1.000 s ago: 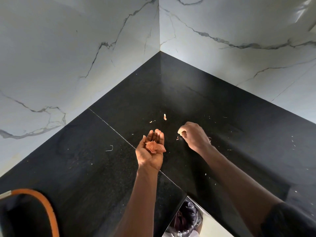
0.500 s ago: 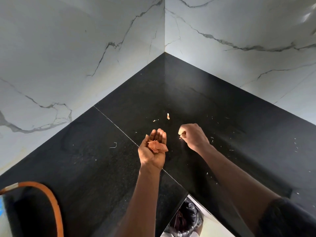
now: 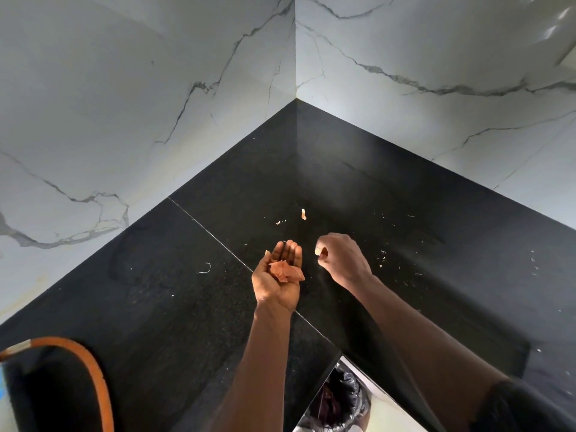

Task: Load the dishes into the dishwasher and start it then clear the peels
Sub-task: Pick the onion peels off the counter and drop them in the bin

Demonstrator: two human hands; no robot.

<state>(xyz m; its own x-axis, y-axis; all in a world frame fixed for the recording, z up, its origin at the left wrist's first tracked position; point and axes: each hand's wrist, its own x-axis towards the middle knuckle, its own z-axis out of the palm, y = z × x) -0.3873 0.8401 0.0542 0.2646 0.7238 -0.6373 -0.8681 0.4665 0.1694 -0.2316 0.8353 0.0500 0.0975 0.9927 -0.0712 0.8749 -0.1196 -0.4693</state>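
Now our left fingers [image 3: 290,252] lie nearly straight and only slightly cupped, palm up. They carry a small heap of reddish-orange peels [image 3: 285,272], which rests in the hollow of the left hand [image 3: 276,285] without being gripped. Just beside it, our right fingers [image 3: 325,244] are curled in tight, thumb against forefinger. They appear to pinch a pale scrap [image 3: 317,251] at their tips, though it is too small for us to be certain of it. The right hand [image 3: 343,260] is knuckles up, close to the left but not touching it. We cannot tell whether either hand touches the black bench [image 3: 156,307].

Beyond the fingertips a loose bit of peel [image 3: 303,214] lies on the bench, with a few crumbs [image 3: 278,222] just to its left. A thin pale curl [image 3: 205,269] lies further left, past the seam [image 3: 212,232] that crosses the stone. Fine specks [image 3: 382,256] are scattered to the right of our right wrist and on toward the right edge of the view.

White marble walls [image 3: 124,104] with grey veins meet in the corner behind the bench. At the lower left an orange hose [image 3: 96,381] arcs over something dark. Below the bench edge, between our forearms, we see a bin [image 3: 349,397] with a black liner. A dark sleeve [image 3: 526,410] covers our right upper arm.
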